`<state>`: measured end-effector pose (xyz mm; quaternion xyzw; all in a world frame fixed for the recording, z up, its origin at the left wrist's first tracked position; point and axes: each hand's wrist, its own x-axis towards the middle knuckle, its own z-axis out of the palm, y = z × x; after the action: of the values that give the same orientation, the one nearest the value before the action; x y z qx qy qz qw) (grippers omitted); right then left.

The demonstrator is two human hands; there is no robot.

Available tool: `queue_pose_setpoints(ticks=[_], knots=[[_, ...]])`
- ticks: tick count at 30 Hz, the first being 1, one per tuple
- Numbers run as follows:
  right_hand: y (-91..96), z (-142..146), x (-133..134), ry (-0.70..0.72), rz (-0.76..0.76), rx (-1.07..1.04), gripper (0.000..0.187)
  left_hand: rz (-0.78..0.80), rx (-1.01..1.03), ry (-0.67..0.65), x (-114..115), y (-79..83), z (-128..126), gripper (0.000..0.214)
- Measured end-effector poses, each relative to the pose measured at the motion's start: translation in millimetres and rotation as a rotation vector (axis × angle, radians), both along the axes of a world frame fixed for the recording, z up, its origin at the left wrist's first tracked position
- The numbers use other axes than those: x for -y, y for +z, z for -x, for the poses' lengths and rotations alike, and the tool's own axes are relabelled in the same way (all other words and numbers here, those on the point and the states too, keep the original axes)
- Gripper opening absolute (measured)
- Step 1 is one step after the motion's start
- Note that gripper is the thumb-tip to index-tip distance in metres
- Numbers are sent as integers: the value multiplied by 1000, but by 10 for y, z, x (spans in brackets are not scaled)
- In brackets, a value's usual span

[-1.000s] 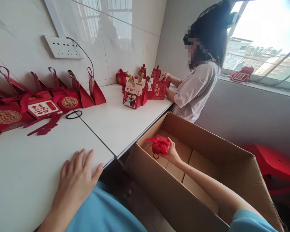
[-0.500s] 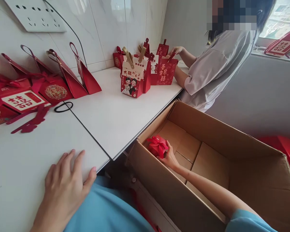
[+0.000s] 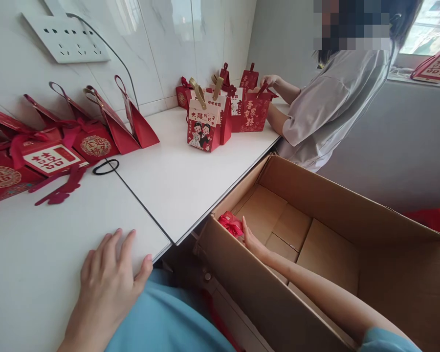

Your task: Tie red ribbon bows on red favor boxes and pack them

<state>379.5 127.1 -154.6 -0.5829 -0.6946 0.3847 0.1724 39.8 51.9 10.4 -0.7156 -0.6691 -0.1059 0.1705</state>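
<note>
A small red gift box with a ribbon bow (image 3: 230, 224) sits in the near left corner of a large open cardboard carton (image 3: 355, 193). Reaching down into the carton, my right hand (image 3: 255, 244) is at the box's right side, one digit stretched upward; its lower fingers are partly hidden by the carton wall. My left hand (image 3: 108, 281) rests palm down on the white table (image 3: 157, 181), fingers spread, holding nothing. A black elastic loop (image 3: 106, 167) and a dark red ribbon-like piece (image 3: 60, 193) lie beyond it.
Several red gift boxes (image 3: 55, 159) line the wall at left. More red gift bags (image 3: 204, 129) stand at the table's far end, where another person's hand (image 3: 270, 80) holds a bag strap. A socket panel (image 3: 68, 41) with a cable is on the wall.
The gift box has gone lower into the carton's corner, and my right hand's grip on it has loosened. My left hand stays on the table; the view has shifted slightly.
</note>
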Motion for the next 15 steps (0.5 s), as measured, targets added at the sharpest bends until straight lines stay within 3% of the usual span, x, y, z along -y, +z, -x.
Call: queue_pose_setpoints(ticks=[4, 7, 9, 11, 15], knots=[[461, -255, 16, 43, 23, 247, 98, -9, 0, 35, 6, 12, -71, 53], [847, -459, -95, 81, 30, 400, 71, -5, 4, 71, 33, 37, -178, 50], [983, -512, -232, 112, 4, 484, 49, 5, 19, 95, 52, 56, -245, 49], [975, -457, -361, 167, -68, 434, 42, 18, 58, 126, 80, 74, -289, 51], [675, -137, -388, 340, -272, 188, 50, 12, 149, 127, 197, 79, -298, 50]])
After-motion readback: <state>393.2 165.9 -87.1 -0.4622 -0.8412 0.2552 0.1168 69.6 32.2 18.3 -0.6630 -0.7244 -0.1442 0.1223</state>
